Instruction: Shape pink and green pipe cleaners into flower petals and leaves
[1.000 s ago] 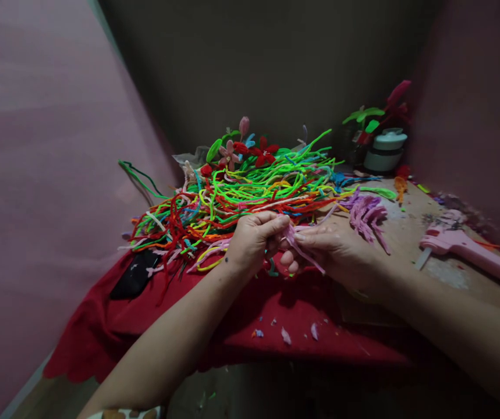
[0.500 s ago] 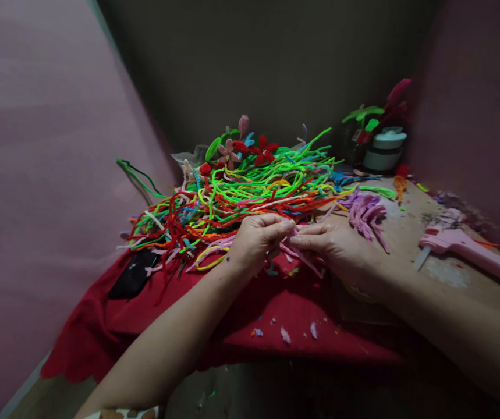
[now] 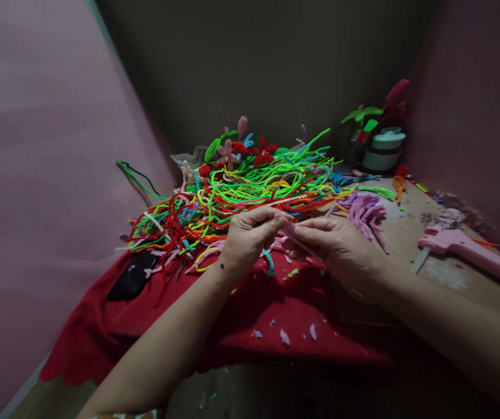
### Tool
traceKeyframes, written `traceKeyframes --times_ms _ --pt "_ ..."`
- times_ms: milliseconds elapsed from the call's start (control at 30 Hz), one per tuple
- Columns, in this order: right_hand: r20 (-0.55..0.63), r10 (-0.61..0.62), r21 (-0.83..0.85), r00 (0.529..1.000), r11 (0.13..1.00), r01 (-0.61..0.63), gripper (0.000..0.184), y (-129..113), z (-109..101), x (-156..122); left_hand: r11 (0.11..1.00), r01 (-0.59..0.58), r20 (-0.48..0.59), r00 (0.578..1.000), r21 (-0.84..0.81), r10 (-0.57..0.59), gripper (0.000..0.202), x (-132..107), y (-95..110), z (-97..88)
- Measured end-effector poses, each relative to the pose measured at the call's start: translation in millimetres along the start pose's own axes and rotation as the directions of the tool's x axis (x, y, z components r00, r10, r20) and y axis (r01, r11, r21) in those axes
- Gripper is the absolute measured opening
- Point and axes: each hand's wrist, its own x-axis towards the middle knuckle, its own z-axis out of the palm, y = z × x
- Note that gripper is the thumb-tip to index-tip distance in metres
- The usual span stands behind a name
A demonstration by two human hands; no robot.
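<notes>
My left hand (image 3: 250,235) and my right hand (image 3: 339,247) meet over the red cloth (image 3: 276,302), fingertips pinched together on a short pink pipe cleaner piece (image 3: 295,235). Both hands are closed on it. Just behind them lies a big heap of coloured pipe cleaners (image 3: 241,195) in green, red, orange and yellow. To the right of my right hand sits a bundle of cut pink pieces (image 3: 365,212) on the wooden table (image 3: 411,233).
A pink glue gun (image 3: 463,247) lies at the right. Finished pipe-cleaner flowers (image 3: 250,148) stand behind the heap, and a white jar (image 3: 385,150) with more flowers sits at the back right. A black object (image 3: 134,276) rests on the cloth's left. Pink walls close in on both sides.
Both hands have risen slightly and turned the pink piece between the fingertips; its loose end no longer hangs below the right hand.
</notes>
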Motion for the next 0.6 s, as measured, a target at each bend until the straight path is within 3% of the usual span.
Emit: traceKeyframes --times_ms 167,367,600 --pt "-0.073 -0.136 -0.092 0.988 0.987 0.129 0.021 -2.8 -0.7 -1.4 0.959 -0.213 0.023 0.977 0.189 0.213 0.011 -4.8 5.2 -1.5" --pt "-0.134 -0.307 -0.277 0.942 0.925 0.262 0.016 -6.4 2.7 -4.9 0.844 -0.420 0.095 0.906 0.334 0.413 0.009 -7.8 6.9 -3.6" --pt "-0.134 -0.421 -0.453 0.897 0.831 0.322 0.017 -2.8 1.5 -5.6 0.797 -0.411 0.158 0.911 0.443 0.382 0.010 -8.5 6.0 -8.6"
